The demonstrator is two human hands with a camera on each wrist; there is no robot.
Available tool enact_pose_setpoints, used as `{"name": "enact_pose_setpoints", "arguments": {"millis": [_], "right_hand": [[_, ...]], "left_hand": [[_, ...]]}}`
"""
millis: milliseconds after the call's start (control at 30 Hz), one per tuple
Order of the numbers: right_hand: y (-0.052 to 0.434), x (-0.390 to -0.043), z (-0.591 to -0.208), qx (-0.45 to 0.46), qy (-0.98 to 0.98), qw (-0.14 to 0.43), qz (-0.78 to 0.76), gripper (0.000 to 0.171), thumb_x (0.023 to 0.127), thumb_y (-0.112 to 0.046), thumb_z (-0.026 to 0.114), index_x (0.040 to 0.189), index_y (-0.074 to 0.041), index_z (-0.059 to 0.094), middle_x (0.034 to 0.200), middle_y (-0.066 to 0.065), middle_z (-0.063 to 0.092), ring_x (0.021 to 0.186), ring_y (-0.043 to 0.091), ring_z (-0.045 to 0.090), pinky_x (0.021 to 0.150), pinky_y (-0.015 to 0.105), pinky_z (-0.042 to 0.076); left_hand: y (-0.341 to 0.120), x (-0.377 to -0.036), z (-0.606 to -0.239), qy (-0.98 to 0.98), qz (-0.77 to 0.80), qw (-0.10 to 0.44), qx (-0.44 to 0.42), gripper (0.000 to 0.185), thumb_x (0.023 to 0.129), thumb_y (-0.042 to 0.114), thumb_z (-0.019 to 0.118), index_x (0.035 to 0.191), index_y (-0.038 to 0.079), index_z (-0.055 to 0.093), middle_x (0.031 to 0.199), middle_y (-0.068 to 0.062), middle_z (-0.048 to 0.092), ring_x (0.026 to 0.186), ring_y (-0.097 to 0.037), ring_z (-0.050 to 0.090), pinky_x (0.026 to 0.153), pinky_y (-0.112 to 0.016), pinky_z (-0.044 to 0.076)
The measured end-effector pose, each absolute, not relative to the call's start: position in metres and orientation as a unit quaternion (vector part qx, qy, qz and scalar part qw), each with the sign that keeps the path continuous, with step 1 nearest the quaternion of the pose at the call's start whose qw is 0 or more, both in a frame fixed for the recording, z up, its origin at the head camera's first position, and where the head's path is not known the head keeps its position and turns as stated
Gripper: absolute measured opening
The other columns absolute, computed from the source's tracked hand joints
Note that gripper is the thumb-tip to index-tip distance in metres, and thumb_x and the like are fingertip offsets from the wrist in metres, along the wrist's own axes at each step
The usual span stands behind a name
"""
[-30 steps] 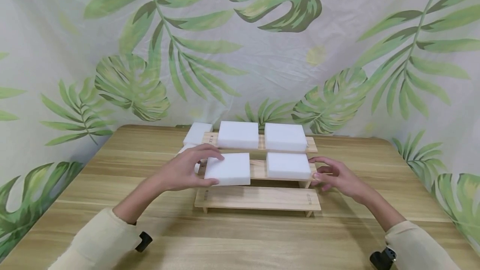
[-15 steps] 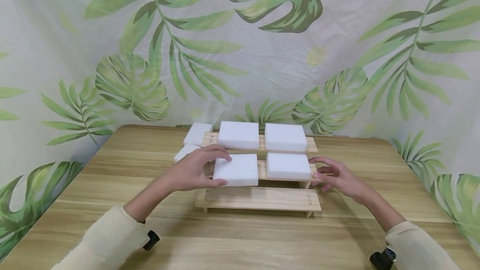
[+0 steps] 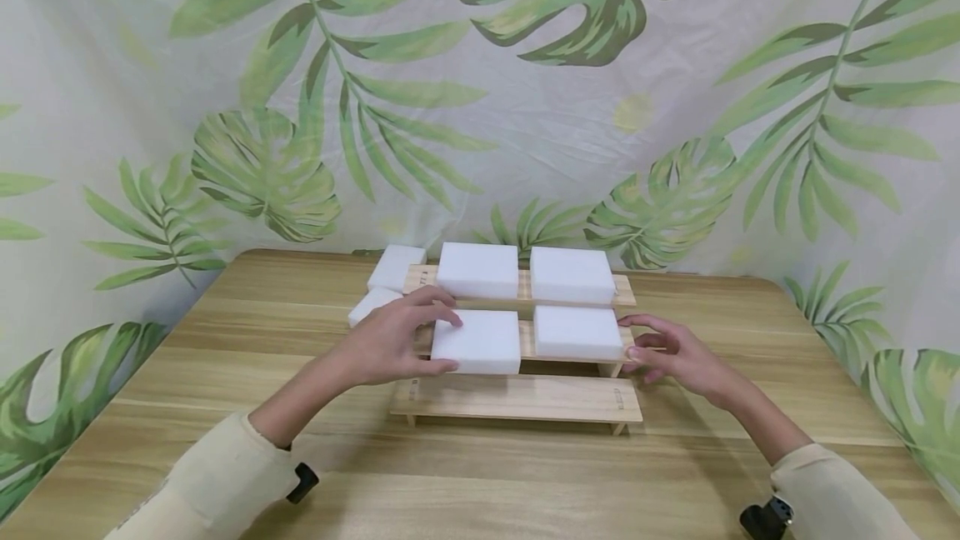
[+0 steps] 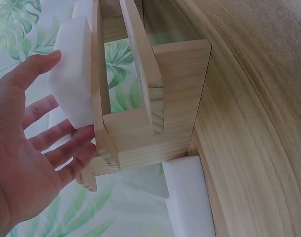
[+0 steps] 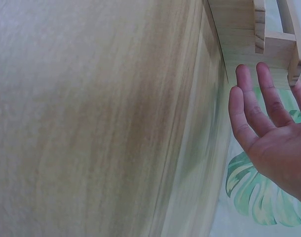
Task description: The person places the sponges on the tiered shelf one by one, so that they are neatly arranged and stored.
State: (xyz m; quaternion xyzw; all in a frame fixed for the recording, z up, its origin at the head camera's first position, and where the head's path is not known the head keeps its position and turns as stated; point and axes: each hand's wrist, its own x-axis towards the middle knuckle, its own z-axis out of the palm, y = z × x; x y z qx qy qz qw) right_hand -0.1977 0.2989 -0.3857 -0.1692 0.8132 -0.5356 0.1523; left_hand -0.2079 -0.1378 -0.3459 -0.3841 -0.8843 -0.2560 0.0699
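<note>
We find no readable text, label, brand or number anywhere. The small dark marks on the wooden stepped rack are too tiny to make out, and the white foam blocks carry no print.

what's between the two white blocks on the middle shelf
Nothing but a narrow strip of bare wood of the middle shelf. The left block, under the left hand, and the right block lie apart; the head view shows it.
</note>
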Motion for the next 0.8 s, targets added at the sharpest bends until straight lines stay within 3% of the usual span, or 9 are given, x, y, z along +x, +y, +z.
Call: {"name": "enact_pose_setpoints", "arguments": {"millis": [267, 533, 800], "right_hand": [[0.2986, -0.1975, -0.3856, -0.168, 0.814, 0.151, -0.535, 0.054, 0.105, -0.015, 0.060, 0.151, 0.004, 0.039, 0.113, 0.018, 0.068, 0.101, 0.031, 0.074, 0.079, 0.044, 0.060], [0.2989, -0.1970, -0.3870, -0.164, 0.814, 0.152, -0.535, 0.056, 0.105, -0.015, 0.061, 0.152, 0.005, 0.037, 0.112, 0.017, 0.068, 0.100, 0.029, 0.074, 0.080, 0.044, 0.061], [0.2981, -0.1973, -0.3863, -0.167, 0.816, 0.146, -0.534, 0.056, 0.105, -0.015, 0.060, 0.153, 0.005, 0.037, 0.111, 0.018, 0.068, 0.099, 0.031, 0.074, 0.079, 0.045, 0.061]], "left_hand": [[-0.1426, -0.2053, -0.3436, -0.893, -0.248, 0.051, -0.373, 0.041, 0.084, 0.029, 0.086, 0.120, 0.013, 0.075, 0.118, -0.006, 0.055, 0.093, -0.020, 0.059, 0.076, -0.033, 0.052], [-0.1432, -0.2057, -0.3436, -0.891, -0.265, 0.017, -0.367, 0.043, 0.087, 0.025, 0.084, 0.125, 0.010, 0.073, 0.098, -0.001, 0.061, 0.084, -0.015, 0.061, 0.073, -0.030, 0.051], [-0.1424, -0.2094, -0.3464, -0.887, -0.265, 0.037, -0.377, 0.041, 0.086, 0.024, 0.084, 0.122, 0.009, 0.073, 0.086, 0.002, 0.059, 0.078, -0.015, 0.055, 0.070, -0.028, 0.046]]}}
